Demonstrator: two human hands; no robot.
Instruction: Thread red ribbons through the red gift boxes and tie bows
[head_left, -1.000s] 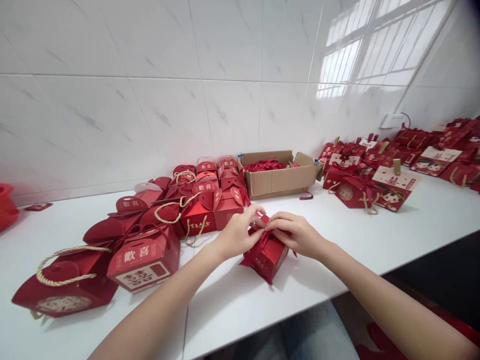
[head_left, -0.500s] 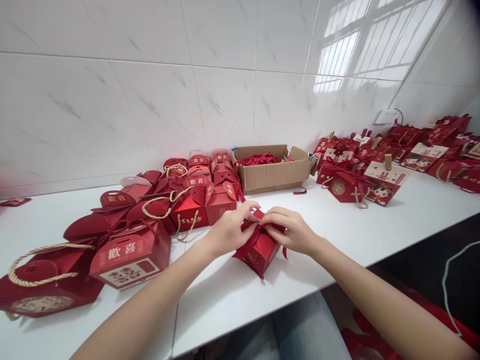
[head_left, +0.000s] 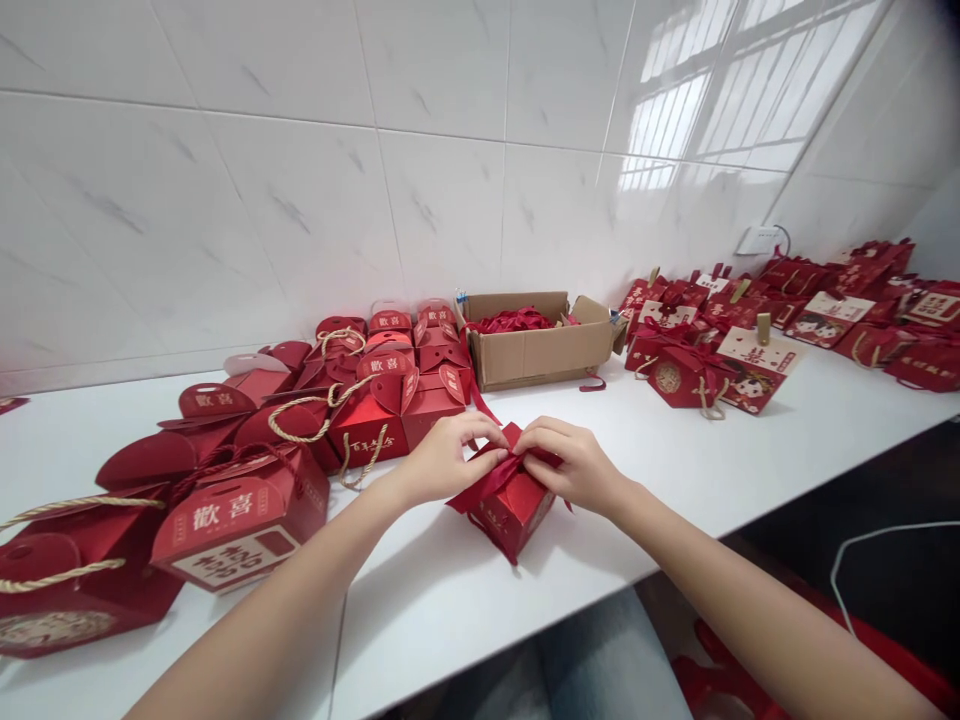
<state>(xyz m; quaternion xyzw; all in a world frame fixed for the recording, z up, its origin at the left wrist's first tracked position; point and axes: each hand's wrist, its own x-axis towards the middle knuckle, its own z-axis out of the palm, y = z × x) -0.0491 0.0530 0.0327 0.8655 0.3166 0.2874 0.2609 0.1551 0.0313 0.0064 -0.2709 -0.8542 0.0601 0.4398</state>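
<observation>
A small red gift box (head_left: 517, 510) stands on the white table in front of me, one corner toward me. Dark red ribbon (head_left: 487, 488) is looped across its top, with a tail hanging at the left and a bit showing at the right. My left hand (head_left: 450, 460) pinches the ribbon at the top of the box, thumb and fingertips together. From the other side my right hand (head_left: 574, 465) grips a ribbon loop near the same spot. The knot itself is partly hidden by the fingers.
Several red boxes (head_left: 382, 410) with rope handles crowd the table at left. A cardboard carton (head_left: 544, 358) of red ribbons stands against the tiled wall. More finished-looking red boxes (head_left: 682, 375) and bags sit at right. The table's front edge (head_left: 480, 655) runs close to me.
Both hands stay at the ribbon on the box top. The left fingers have straightened a little, and the ribbon's left tail lies further out. The view has shifted slightly.
</observation>
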